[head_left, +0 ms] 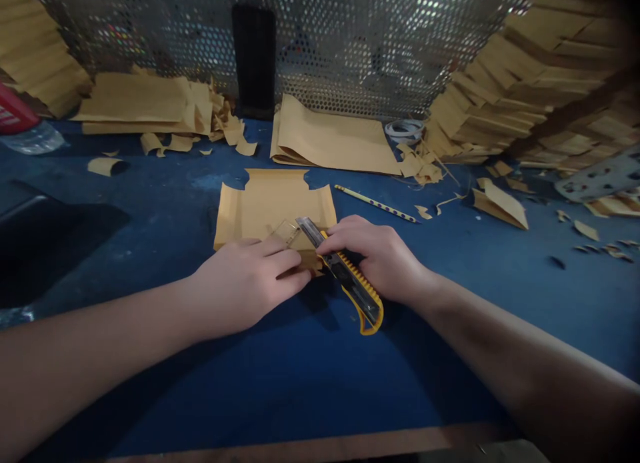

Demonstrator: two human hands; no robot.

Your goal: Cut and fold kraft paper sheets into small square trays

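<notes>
Apparently I am at a trimming step: my right hand grasps a yellow cutter, its blade out and slanted toward the clear ruler on the kraft-paper piece. Whether the blade's tip touches the paper, I cannot tell from up here. My left hand lies over the near part of the paper and the ruler, fingers reaching to the right; I cannot tell if they pinch anything or only press down. The paper sits flat at the middle of the blue table, its far corners notched, its right flap just beside my right fingers.

As I judge it, the next move calls for a firm left hand and a slow, light draw of the blade, with the left fingertips clear of its line, since they lie close to the cutter.

For room, I have bare table on the near side, as far as the brown front edge, so a pull that way looks easiest. Beyond the paper, space is tighter: folded sheets lie behind it, and a pencil rests just past my right hand. Farther right, paper scraps are strewn well apart from the work.
</notes>
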